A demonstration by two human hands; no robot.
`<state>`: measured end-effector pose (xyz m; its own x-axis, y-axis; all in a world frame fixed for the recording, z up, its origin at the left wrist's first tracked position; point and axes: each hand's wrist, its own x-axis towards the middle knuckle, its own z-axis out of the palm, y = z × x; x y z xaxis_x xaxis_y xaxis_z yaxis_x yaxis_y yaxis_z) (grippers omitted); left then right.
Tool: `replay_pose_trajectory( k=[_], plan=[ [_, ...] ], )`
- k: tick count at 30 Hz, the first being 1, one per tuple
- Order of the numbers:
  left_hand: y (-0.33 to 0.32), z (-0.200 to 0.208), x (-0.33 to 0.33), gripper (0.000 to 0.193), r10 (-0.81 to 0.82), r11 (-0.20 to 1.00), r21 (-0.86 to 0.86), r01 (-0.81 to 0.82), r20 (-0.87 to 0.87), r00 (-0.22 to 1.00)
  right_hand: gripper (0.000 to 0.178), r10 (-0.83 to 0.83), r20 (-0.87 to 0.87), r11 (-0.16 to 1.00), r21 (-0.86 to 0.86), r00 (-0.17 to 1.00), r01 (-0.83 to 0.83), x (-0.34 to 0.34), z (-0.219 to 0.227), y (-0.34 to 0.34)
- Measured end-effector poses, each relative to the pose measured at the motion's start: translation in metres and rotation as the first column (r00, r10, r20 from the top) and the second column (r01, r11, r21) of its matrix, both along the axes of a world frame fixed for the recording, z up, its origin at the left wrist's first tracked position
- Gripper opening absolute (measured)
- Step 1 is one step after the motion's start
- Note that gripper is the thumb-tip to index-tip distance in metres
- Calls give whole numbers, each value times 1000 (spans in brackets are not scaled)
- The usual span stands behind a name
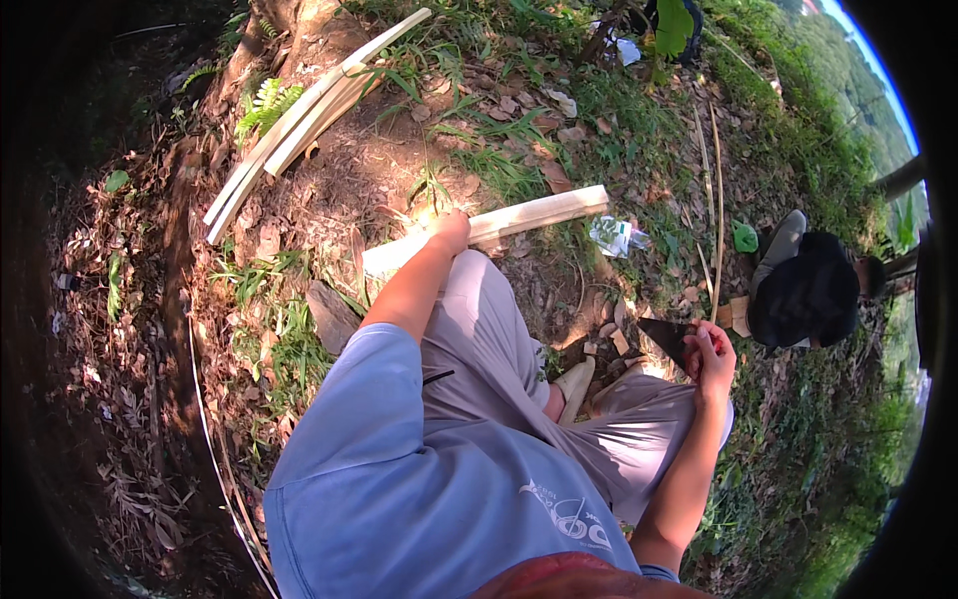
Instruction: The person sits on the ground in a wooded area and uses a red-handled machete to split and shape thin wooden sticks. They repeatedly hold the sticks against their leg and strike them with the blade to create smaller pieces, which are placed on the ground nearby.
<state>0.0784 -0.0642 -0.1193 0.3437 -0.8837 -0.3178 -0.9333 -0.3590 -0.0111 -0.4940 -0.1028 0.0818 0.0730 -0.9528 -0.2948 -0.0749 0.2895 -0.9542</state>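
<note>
My left hand point(449, 230) is closed around a bundle of pale split wooden strips point(539, 212), which lies across the ground beyond my left knee. Its fingers are partly hidden, and strips stick out on both sides of the fist. Off to the right, above my right knee, my right hand point(711, 354) grips a dark, flat, triangular blade-like piece point(665, 337). The piece tapers to a point toward the left, and its handle, if there is one, is hidden in the fingers.
More long pale strips point(309, 115) lie at the upper left beside a fern point(265, 108). Thin poles point(717, 210), a white plastic packet point(612, 237) and small wood chips point(619, 341) are on the leafy ground. Another person point(808, 290) in black sits at the right.
</note>
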Motion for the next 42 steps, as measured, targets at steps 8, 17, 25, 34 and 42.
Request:
replay_pose_trajectory(
  k=[8, 17, 25, 34, 42],
  plan=[
    [5, 50, 9, 52, 34, 999, 1, -34, -33, 999, 23, -10, -47, 1000, 19, 999, 11, 1, -4, -2],
    [38, 179, 132, 38, -51, 944, -297, 143, 296, 954, 21, 39, -99, 998, -42, 994, -43, 11, -5, 2],
    [101, 205, 225, 42, 348, 875, -420, -243, 193, 918, 20, 67, -89, 997, -19, 994, -69, 20, -7, 1],
    [128, 146, 281, 58, 547, 784, -333, -524, -30, 837, 21, 126, -152, 992, 5, 980, -127, 25, -11, 1],
    [129, 130, 289, 57, 561, 768, -285, -573, -132, 817, 21, 152, -187, 988, 33, 970, -149, 25, -15, -1]
  ],
)
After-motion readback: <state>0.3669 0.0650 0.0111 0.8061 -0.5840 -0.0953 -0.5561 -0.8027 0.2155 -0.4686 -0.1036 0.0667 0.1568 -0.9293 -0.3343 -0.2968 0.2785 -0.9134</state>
